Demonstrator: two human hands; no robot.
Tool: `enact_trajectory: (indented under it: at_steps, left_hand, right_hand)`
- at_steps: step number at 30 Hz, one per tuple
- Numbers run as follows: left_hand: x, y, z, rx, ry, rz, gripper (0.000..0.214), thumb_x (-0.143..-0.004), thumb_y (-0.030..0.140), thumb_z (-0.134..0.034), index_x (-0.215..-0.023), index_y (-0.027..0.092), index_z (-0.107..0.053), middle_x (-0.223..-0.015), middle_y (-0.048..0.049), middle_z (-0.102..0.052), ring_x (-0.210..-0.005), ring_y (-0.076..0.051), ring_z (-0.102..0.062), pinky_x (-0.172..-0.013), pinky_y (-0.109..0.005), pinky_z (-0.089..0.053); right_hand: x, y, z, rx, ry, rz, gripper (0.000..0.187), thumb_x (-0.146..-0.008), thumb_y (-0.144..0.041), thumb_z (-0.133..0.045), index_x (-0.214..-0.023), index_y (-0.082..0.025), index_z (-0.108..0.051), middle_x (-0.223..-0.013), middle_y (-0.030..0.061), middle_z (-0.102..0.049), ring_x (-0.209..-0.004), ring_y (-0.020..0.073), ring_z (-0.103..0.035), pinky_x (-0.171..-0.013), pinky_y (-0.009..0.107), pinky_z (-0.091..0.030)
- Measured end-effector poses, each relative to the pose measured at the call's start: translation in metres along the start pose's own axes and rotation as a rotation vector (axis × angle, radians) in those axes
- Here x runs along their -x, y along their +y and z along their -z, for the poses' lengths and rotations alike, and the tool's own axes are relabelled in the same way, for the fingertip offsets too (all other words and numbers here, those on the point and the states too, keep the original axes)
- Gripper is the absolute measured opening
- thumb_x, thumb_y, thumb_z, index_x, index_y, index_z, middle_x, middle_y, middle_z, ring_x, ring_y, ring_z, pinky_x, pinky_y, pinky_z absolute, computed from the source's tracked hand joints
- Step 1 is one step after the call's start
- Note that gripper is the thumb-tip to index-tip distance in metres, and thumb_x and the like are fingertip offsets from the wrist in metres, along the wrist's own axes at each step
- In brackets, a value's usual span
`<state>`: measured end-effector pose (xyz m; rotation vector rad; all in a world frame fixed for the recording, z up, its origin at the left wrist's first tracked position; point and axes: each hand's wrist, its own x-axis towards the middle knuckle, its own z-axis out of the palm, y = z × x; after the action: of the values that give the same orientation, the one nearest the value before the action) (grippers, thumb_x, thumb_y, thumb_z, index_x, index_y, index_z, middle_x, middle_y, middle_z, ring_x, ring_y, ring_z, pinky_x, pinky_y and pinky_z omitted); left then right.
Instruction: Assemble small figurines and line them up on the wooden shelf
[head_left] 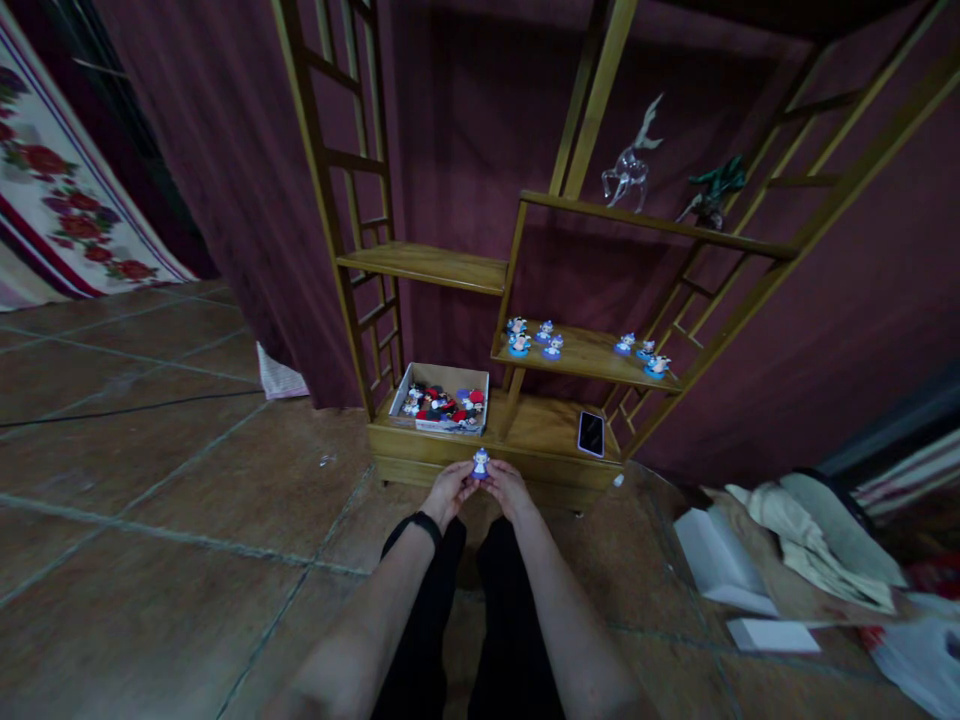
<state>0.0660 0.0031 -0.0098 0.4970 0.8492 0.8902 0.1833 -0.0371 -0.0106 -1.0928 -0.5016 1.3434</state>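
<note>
My left hand [448, 490] and my right hand [508, 488] meet in front of me, fingers pinched together on a small blue-and-white figurine [481, 463]. I hold it just above the front edge of the bottom board of a wooden shelf unit [457, 448]. Behind it an open cardboard box [444, 398] holds several small red, black and white figurines. Several blue figurines [532, 337] stand on the low shelf [592, 358] above, in two groups.
A dark phone [591, 433] lies on the bottom board at right. A glass deer [630, 165] and a green figure [712, 190] stand on the upper shelf. White boxes [720, 565] and cloth [810, 540] lie on the tiled floor at right.
</note>
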Motion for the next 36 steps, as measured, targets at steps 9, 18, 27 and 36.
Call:
enact_trajectory:
  at_steps: [9, 18, 27, 36]
  left_hand:
    - [-0.002, -0.0035, -0.0004, -0.011, 0.042, -0.036, 0.004, -0.073, 0.008, -0.062, -0.07, 0.011, -0.06, -0.052, -0.0006, -0.058, -0.043, -0.006, -0.054, -0.048, -0.017, -0.049]
    - [-0.002, -0.0024, -0.0001, 0.022, -0.025, 0.013, 0.004, -0.075, 0.006, -0.06, -0.075, 0.01, -0.062, -0.06, -0.0046, -0.063, -0.048, -0.007, -0.057, -0.051, -0.017, -0.05]
    - [-0.0022, -0.0003, 0.0, 0.021, -0.025, 0.021, 0.006, -0.075, 0.006, -0.059, -0.074, 0.01, -0.063, -0.062, -0.0047, -0.063, -0.049, -0.007, -0.058, -0.051, -0.017, -0.051]
    - [-0.0031, -0.0009, 0.0011, 0.028, -0.025, 0.031, 0.005, -0.076, 0.007, -0.059, -0.077, 0.011, -0.063, -0.063, -0.0048, -0.064, -0.05, -0.007, -0.058, -0.052, -0.016, -0.051]
  right_hand:
    - [-0.002, 0.0014, -0.0018, 0.057, 0.049, -0.013, 0.027, -0.057, -0.037, -0.073, -0.072, -0.018, -0.063, -0.067, 0.0009, -0.067, -0.058, 0.011, -0.06, -0.061, 0.025, -0.049]
    - [0.0005, -0.0005, -0.0044, 0.051, 0.078, 0.008, 0.027, -0.057, -0.037, -0.071, -0.074, -0.018, -0.062, -0.066, 0.0004, -0.065, -0.057, 0.0106, -0.059, -0.062, 0.026, -0.049]
    - [0.0053, -0.0053, -0.0061, 0.053, 0.084, 0.02, 0.028, -0.054, -0.035, -0.074, -0.073, -0.017, -0.064, -0.07, 0.0016, -0.067, -0.063, 0.0126, -0.061, -0.065, 0.028, -0.05]
    - [0.0031, -0.003, -0.0067, 0.061, 0.107, 0.023, 0.028, -0.053, -0.034, -0.074, -0.074, -0.017, -0.065, -0.071, 0.0027, -0.068, -0.064, 0.0138, -0.063, -0.064, 0.028, -0.05]
